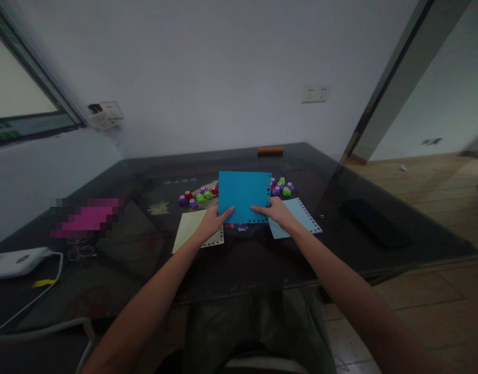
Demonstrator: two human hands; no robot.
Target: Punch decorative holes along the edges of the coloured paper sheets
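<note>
I hold a bright blue sheet of card (243, 195) tilted up over a dark glass table (145, 249). My left hand (213, 222) grips its lower left corner and my right hand (276, 212) grips its lower right edge. Small punched holes run along the sheet's right and bottom edges. A pale yellow sheet (190, 231) with punched holes lies flat under my left hand. A light blue sheet (301, 217) with punched holes lies under my right wrist. Something small and multicoloured (242, 227) shows just below the held sheet.
Several small purple, green and red paper punches lie in clusters left (195, 197) and right (282, 187) of the sheet. A white device (15, 261) with a cable sits at the left edge. A dark flat object (373, 223) lies on the right; an orange bar (270, 150) at the far edge.
</note>
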